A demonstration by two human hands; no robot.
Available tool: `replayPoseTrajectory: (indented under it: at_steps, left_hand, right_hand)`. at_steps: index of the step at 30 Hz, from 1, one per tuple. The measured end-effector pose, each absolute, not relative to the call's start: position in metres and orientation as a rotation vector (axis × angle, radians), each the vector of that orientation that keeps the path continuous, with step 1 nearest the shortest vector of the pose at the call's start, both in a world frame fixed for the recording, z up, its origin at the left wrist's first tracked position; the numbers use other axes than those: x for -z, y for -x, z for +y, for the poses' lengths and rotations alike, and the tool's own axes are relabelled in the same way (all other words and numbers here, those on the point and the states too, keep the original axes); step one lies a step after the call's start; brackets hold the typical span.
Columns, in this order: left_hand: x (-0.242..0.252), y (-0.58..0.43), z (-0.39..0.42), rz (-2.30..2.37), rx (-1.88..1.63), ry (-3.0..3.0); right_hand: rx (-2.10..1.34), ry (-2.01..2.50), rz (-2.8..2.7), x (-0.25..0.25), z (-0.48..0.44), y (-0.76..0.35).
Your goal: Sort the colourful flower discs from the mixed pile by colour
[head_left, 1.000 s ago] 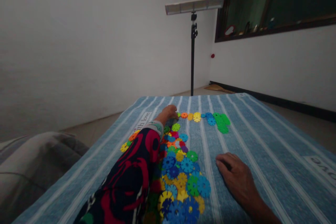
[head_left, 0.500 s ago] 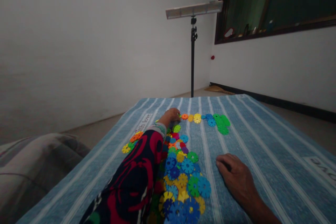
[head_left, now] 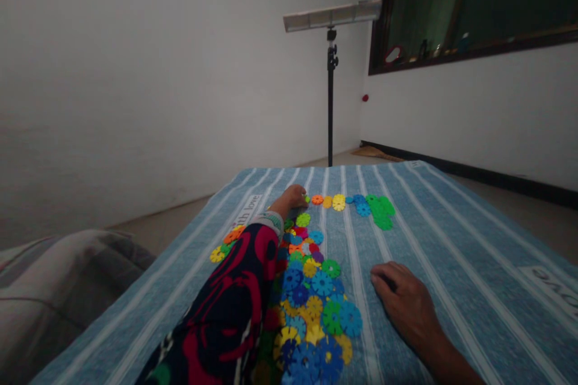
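My left hand (head_left: 294,196) reaches to the far part of the table, its fingers closed at a small yellow-green notched plastic disc (head_left: 307,199) lying at the left end of a row of discs. Beside that disc, the row runs right through an orange disc (head_left: 317,199), a yellow disc (head_left: 338,202) and blue discs (head_left: 362,208) to a group of green discs (head_left: 383,213). My right hand (head_left: 404,298) rests on the striped cloth with curled fingers, thumb near the index finger, nothing visible in it. The left sleeve partly hides a long heap of mixed discs (head_left: 322,284).
A blue striped cloth (head_left: 451,264) covers the table. Left of my sleeve lies a small cluster of orange, green and yellow discs (head_left: 217,254). Behind the table stands a lamp on a black stand (head_left: 330,102). Grey fabric (head_left: 81,289) bulges at the left.
My left hand shifts very slightly, and the yellow-green disc by its fingertips shows a little more. The right hand stays in place.
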State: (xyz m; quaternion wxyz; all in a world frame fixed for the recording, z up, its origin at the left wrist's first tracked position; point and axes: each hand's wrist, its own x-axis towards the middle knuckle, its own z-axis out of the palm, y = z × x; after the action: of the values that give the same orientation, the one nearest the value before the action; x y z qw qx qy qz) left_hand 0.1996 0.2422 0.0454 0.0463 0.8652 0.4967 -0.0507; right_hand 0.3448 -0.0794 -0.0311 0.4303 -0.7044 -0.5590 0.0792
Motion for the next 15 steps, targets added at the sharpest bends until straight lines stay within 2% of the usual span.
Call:
replayPoseTrajectory:
  at_steps: [15]
  left_hand:
    - [-0.057, -0.154, 0.210, 1.554, 0.061, -2.581]
  right_hand:
    - [-0.170, 1.755, -1.416, 0.033, -0.078, -0.345]
